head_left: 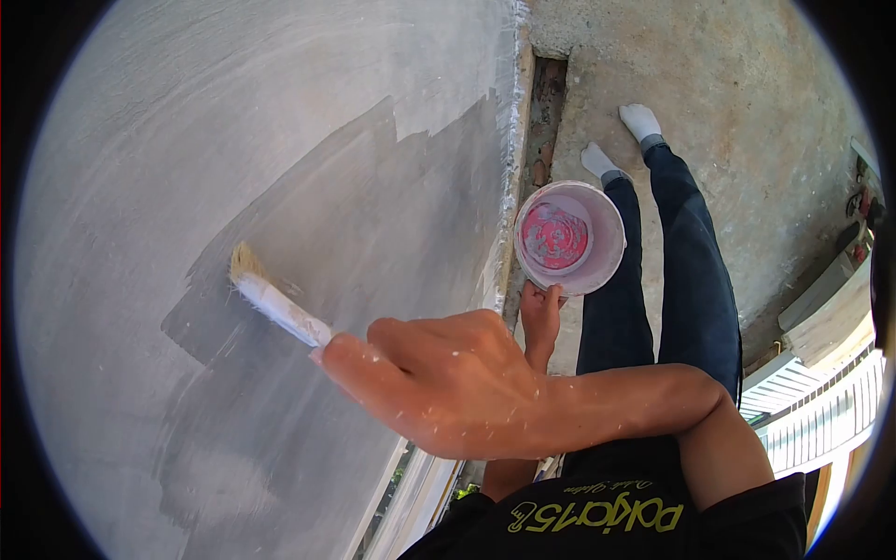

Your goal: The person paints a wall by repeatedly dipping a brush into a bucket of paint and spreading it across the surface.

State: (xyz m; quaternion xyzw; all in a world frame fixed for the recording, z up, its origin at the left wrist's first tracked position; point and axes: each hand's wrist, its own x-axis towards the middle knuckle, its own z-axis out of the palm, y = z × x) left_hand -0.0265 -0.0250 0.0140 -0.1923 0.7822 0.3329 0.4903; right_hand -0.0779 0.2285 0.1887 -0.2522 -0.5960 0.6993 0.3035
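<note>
My right hand (pixel 457 383) reaches across to the left, fingers closed round the handle of a paintbrush (pixel 280 308). The brush has pale bristles and a white-smeared body, and its bristles overlap the darker, wet-looking patch on the grey wall (pixel 308 196). White specks dot my right hand and forearm. Lower down, my left hand (pixel 541 313) grips the near rim of a whitish bucket (pixel 605 238). Inside the bucket, the bottom shows pinkish red with grey smears.
A narrow gap (pixel 546 121) with rubble runs between the wall's white-smeared edge and the concrete floor (pixel 737 121). My legs and white-socked feet (pixel 639 121) stand on that floor. Boards (pixel 831 299) and other items lie at the right. Window-like framing (pixel 411 495) shows at the bottom.
</note>
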